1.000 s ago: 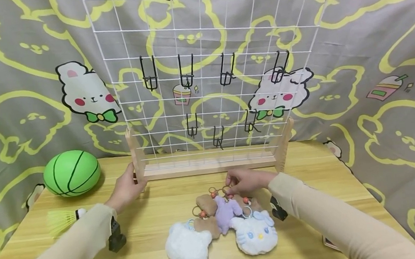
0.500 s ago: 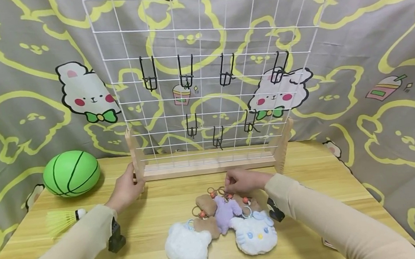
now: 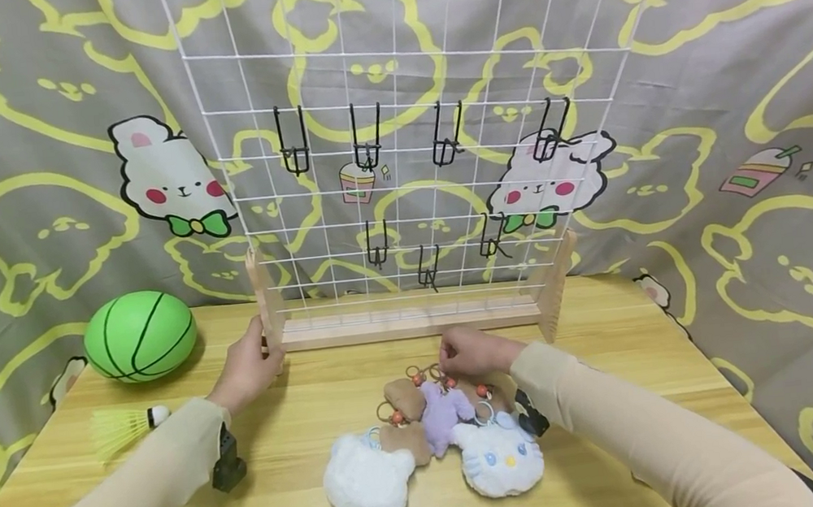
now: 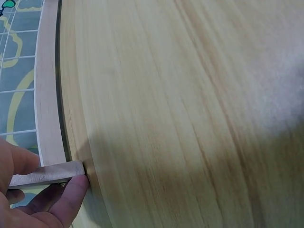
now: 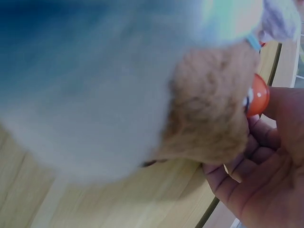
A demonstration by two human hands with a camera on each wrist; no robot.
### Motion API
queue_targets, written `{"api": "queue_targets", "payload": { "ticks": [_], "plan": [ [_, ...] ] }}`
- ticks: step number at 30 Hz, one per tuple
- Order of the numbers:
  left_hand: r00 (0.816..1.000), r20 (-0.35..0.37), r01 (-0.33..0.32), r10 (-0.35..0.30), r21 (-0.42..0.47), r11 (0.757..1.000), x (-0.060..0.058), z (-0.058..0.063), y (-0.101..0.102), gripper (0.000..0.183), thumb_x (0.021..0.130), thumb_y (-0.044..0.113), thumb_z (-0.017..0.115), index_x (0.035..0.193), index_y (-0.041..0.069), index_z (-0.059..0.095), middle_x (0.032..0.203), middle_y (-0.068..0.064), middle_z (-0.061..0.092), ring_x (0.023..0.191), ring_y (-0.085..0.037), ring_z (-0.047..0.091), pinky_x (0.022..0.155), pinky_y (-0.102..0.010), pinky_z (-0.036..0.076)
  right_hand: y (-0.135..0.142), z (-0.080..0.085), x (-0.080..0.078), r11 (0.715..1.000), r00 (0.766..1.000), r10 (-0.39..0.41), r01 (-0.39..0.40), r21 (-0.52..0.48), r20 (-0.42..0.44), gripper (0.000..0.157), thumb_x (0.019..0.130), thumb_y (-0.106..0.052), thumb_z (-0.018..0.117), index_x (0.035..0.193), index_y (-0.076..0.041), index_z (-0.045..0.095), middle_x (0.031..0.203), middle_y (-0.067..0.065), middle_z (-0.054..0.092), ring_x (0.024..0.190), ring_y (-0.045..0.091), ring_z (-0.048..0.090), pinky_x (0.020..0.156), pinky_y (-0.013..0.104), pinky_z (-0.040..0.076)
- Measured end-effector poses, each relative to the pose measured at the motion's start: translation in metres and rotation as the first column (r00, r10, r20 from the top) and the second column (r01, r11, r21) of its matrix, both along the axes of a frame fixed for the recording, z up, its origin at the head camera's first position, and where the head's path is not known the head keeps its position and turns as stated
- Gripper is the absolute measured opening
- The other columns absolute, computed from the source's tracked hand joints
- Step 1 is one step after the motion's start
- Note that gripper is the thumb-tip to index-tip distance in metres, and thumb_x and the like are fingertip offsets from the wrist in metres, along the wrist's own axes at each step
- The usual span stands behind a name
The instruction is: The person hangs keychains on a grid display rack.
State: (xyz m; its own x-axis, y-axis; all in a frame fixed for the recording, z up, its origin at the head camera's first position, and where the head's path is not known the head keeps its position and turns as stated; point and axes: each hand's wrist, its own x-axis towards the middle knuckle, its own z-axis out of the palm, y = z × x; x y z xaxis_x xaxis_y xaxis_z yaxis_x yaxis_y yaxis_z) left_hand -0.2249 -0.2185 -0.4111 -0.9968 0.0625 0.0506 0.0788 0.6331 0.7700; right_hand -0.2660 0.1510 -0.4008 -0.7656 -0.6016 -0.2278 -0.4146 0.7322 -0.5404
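Fluffy plush charms (image 3: 440, 420) in purple, brown and white clustered on the wood-grained bench (image 3: 335, 391), thin round ring (image 3: 431, 372) pinched by the fingers of the right hand (image 3: 478, 351), flat wooden upright (image 3: 266, 299) gripped by the left hand (image 3: 248, 368)

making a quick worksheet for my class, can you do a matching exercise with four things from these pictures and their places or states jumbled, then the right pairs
Column 1
1. left hand
2. purple plush
3. black hooks
4. yellow shuttlecock

Column 2
A. nearer the head camera than the green ball
B. attached to the white wire grid
C. lying with brown plushes on both sides
D. gripping the left end of the wooden stand

Right pairs
1-D
2-C
3-B
4-A
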Motion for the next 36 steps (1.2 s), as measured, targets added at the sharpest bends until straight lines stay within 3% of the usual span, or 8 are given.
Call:
{"api": "queue_targets", "payload": {
  "ticks": [5, 8, 12, 18, 26, 32, 36],
  "plan": [
    [1.000, -0.018, 0.003, -0.003, -0.003, 1.000, -0.001, -0.001, 0.000, 0.062, 0.104, 0.003, 0.050, 0.158, -0.008, 0.022, 0.131, -0.045, 0.056, 0.104, -0.047, 0.071, 0.069, -0.033, 0.060, -0.003, 0.002, 0.000, 0.998, 0.999, 0.030, -0.027, 0.048, -0.045, 0.022, 0.097, -0.001, 0.061, 0.076, -0.004, 0.065, 0.067, -0.005, 0.051, 0.062, 0.007, 0.045, 0.062, 0.019, 0.038],
    [1.000, -0.021, 0.009, -0.009, 0.000, 1.000, -0.001, 0.000, 0.001, 0.062, 0.104, 0.003, 0.050, 0.157, -0.008, 0.023, 0.131, -0.045, 0.056, 0.105, -0.048, 0.071, 0.070, -0.033, 0.060, -0.001, 0.002, -0.001, 0.998, 0.998, 0.039, -0.037, 0.050, -0.048, 0.021, 0.099, -0.002, 0.059, 0.080, -0.003, 0.066, 0.069, -0.004, 0.056, 0.063, 0.006, 0.047, 0.062, 0.019, 0.041],
    [1.000, -0.023, 0.019, -0.019, -0.002, 1.000, 0.000, 0.000, 0.000, 0.062, 0.104, 0.004, 0.050, 0.157, -0.009, 0.022, 0.134, -0.046, 0.054, 0.109, -0.050, 0.070, 0.074, -0.036, 0.062, 0.004, 0.003, -0.001, 1.000, 1.000, 0.005, -0.005, -0.022, 0.005, 0.015, 0.102, -0.001, 0.056, 0.091, 0.001, 0.066, 0.076, 0.005, 0.067, 0.066, 0.008, 0.058, 0.063, 0.020, 0.049],
    [0.999, -0.033, 0.020, -0.021, -0.019, 1.000, 0.000, 0.000, -0.001, 0.061, 0.103, 0.004, 0.051, 0.157, -0.010, 0.024, 0.132, -0.046, 0.055, 0.110, -0.051, 0.070, 0.075, -0.037, 0.061, 0.011, 0.007, 0.000, 0.982, 0.994, -0.017, 0.037, -0.185, 0.109, 0.012, 0.100, 0.003, 0.058, 0.104, 0.009, 0.067, 0.086, 0.018, 0.073, 0.072, 0.014, 0.067, 0.067, 0.025, 0.058],
    [0.999, -0.044, 0.030, -0.031, -0.028, 0.999, 0.000, -0.002, -0.002, 0.064, 0.103, 0.003, 0.050, 0.159, -0.010, 0.021, 0.138, -0.047, 0.051, 0.112, -0.053, 0.068, 0.077, -0.040, 0.063, 0.017, 0.006, 0.006, 0.976, 0.987, -0.017, 0.051, -0.212, 0.160, 0.016, 0.101, -0.002, 0.059, 0.103, 0.007, 0.072, 0.096, 0.018, 0.077, 0.081, 0.013, 0.073, 0.078, 0.027, 0.062],
    [0.997, -0.061, 0.037, -0.039, -0.039, 0.999, 0.000, -0.002, -0.004, 0.066, 0.103, 0.003, 0.051, 0.159, -0.011, 0.020, 0.137, -0.048, 0.052, 0.111, -0.054, 0.068, 0.076, -0.042, 0.063, 0.018, 0.004, 0.009, 0.940, 0.963, -0.008, 0.099, -0.328, 0.268, 0.019, 0.107, -0.006, 0.048, 0.107, 0.007, 0.062, 0.107, 0.025, 0.077, 0.093, 0.026, 0.077, 0.085, 0.035, 0.063],
    [0.997, -0.065, 0.035, -0.038, -0.043, 0.998, 0.001, -0.002, -0.003, 0.065, 0.103, 0.002, 0.050, 0.159, -0.011, 0.021, 0.137, -0.047, 0.052, 0.112, -0.053, 0.068, 0.078, -0.043, 0.063, 0.020, 0.004, 0.010, 0.914, 0.932, -0.006, 0.152, -0.377, 0.362, 0.020, 0.111, -0.011, 0.043, 0.112, 0.004, 0.057, 0.116, 0.027, 0.075, 0.102, 0.029, 0.076, 0.093, 0.040, 0.062]
  ]
}}
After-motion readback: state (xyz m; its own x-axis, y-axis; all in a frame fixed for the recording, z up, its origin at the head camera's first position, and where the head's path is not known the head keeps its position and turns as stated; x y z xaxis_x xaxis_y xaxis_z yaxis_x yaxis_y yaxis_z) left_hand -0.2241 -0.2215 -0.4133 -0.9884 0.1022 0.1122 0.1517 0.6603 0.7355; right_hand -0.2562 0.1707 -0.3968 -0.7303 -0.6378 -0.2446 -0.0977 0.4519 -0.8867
